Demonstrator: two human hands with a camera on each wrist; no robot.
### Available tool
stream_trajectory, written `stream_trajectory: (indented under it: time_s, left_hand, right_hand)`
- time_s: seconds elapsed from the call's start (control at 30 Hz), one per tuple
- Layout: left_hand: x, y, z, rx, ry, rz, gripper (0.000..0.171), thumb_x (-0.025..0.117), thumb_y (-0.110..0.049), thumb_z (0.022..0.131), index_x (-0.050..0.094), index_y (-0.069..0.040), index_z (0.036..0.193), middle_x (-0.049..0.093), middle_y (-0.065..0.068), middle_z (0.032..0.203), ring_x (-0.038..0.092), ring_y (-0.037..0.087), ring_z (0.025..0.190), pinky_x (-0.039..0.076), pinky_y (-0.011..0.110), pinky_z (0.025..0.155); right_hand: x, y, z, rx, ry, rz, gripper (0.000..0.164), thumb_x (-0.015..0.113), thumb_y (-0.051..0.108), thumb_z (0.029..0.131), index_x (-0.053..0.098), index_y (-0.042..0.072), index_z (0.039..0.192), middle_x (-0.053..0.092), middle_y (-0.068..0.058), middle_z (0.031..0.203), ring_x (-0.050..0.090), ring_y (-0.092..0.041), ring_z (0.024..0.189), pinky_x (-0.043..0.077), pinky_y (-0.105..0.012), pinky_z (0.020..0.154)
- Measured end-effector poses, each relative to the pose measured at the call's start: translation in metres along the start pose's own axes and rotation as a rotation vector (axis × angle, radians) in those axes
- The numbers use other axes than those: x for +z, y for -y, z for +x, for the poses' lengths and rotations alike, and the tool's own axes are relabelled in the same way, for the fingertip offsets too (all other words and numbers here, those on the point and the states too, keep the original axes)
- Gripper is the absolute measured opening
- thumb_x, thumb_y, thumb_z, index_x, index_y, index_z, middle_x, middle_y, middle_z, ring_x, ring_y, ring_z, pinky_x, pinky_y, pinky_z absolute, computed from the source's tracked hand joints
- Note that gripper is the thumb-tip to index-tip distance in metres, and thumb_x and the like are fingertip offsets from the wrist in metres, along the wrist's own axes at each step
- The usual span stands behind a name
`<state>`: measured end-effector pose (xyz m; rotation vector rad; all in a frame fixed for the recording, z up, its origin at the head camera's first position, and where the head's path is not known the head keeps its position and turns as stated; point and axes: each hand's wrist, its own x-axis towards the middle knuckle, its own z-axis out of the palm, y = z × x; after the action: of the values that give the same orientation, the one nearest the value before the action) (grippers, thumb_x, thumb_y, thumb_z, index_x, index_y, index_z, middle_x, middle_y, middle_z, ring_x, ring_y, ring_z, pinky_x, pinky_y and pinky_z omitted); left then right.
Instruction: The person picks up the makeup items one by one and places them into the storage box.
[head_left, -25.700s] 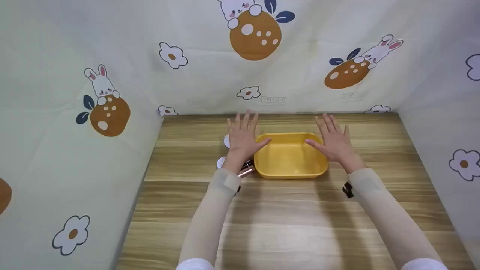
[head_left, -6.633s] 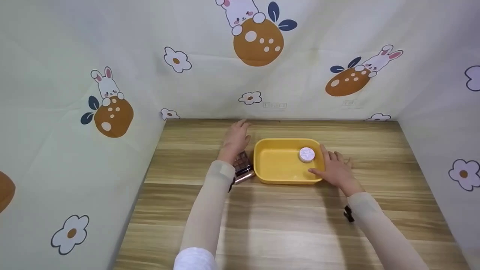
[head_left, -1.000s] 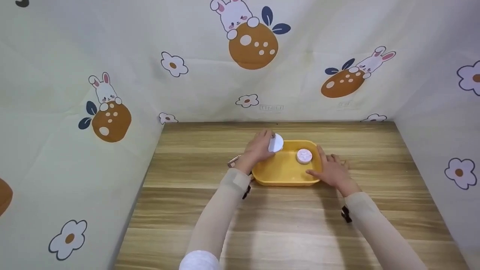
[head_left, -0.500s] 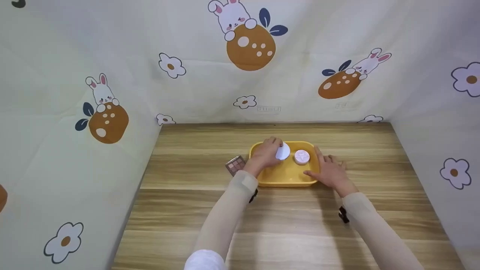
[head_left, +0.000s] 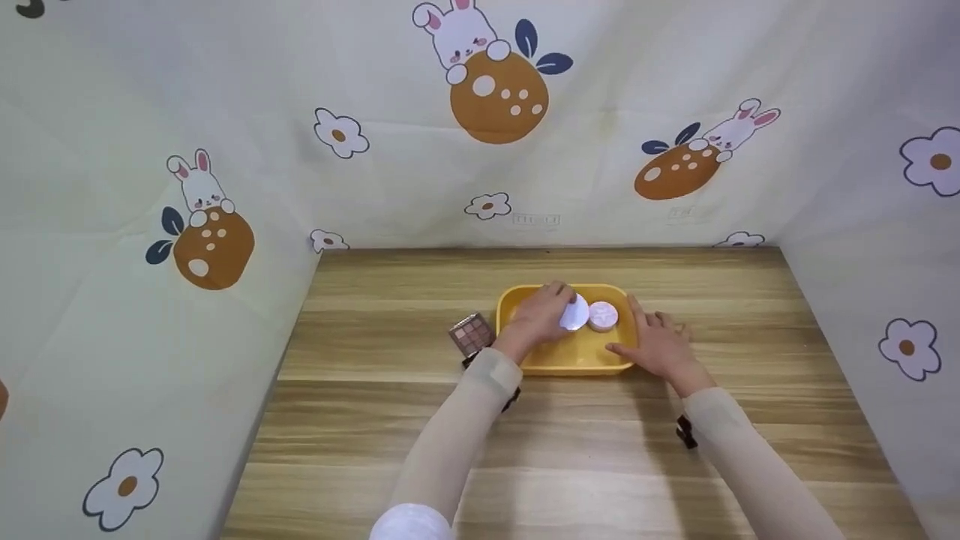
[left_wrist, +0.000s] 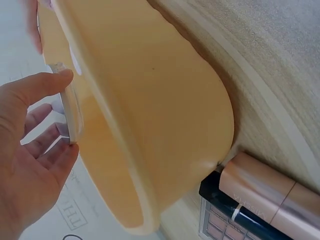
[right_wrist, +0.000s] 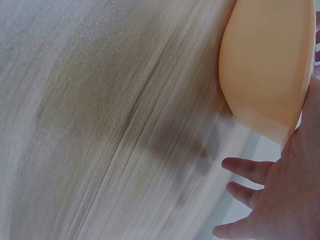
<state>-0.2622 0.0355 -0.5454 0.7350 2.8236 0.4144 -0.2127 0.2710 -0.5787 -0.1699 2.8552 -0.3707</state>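
Note:
In the head view a yellow plastic basin (head_left: 577, 370) stands on the wooden table. My left hand (head_left: 538, 313) reaches over its left side and holds a round white compact (head_left: 576, 312) on edge inside it. The left wrist view shows the thumb and fingertips pinching the compact's rim (left_wrist: 73, 112). Just right of it, a round pink-and-white case (head_left: 603, 316) with a patterned lid lies in the basin. My right hand (head_left: 664, 347) rests on the basin's right rim, thumb inside. Its other visible fingers stick out straight past the outer wall (right_wrist: 265, 65) in the right wrist view.
Left of the basin lies an eyeshadow palette (head_left: 472, 334). A black tube (left_wrist: 240, 212) and a rose-gold cylinder (left_wrist: 272, 195) lie beside it against the basin. Patterned cloth walls (head_left: 405, 187) stand behind and at both sides.
Over the last second my left hand has carried the white compact rightward and down into the basin, close to the patterned case. The palette has come into view. My right hand keeps its place.

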Motion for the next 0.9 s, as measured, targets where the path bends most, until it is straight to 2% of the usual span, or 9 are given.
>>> stream_trajectory:
  time_s: [0.13, 0.3, 0.6, 0.9]
  left_hand:
    - [0.002, 0.000, 0.001, -0.005, 0.038, -0.017, 0.048, 0.076, -0.029, 0.088, 0.054, -0.018, 0.130, 0.053, 0.003, 0.134, 0.055, 0.019, 0.119, 0.049, 0.034, 0.105]
    - [0.006, 0.001, 0.003, -0.007, 0.069, -0.004, 0.044, 0.074, -0.029, 0.089, 0.055, -0.017, 0.127, 0.054, 0.004, 0.132, 0.055, 0.020, 0.120, 0.049, 0.036, 0.104]
    - [0.018, -0.001, 0.008, 0.022, 0.095, 0.078, 0.036, 0.070, -0.023, 0.093, 0.055, -0.014, 0.124, 0.056, 0.004, 0.122, 0.057, 0.019, 0.108, 0.051, 0.031, 0.095]
    - [0.027, -0.003, 0.010, 0.015, 0.102, 0.107, 0.034, 0.069, -0.019, 0.092, 0.055, -0.014, 0.123, 0.057, 0.005, 0.123, 0.056, 0.020, 0.111, 0.051, 0.034, 0.096]
  right_hand:
    - [-0.002, 0.000, 0.001, 0.009, 0.006, -0.002, 0.106, 0.052, 0.069, 0.089, -0.004, 0.014, 0.161, 0.037, -0.035, 0.151, 0.025, -0.058, 0.142, 0.011, -0.084, 0.108]
    - [-0.001, -0.001, 0.003, -0.003, -0.016, -0.006, 0.106, 0.053, 0.069, 0.089, 0.000, 0.012, 0.160, 0.040, -0.034, 0.150, 0.028, -0.059, 0.141, 0.013, -0.084, 0.107]
    - [0.001, -0.002, 0.002, -0.006, -0.014, 0.011, 0.106, 0.054, 0.068, 0.090, -0.001, 0.012, 0.160, 0.038, -0.035, 0.151, 0.026, -0.058, 0.142, 0.012, -0.083, 0.109]
    - [0.002, -0.001, 0.000, -0.013, -0.026, 0.006, 0.105, 0.055, 0.067, 0.090, 0.001, 0.010, 0.160, 0.039, -0.036, 0.150, 0.027, -0.059, 0.141, 0.013, -0.083, 0.108]
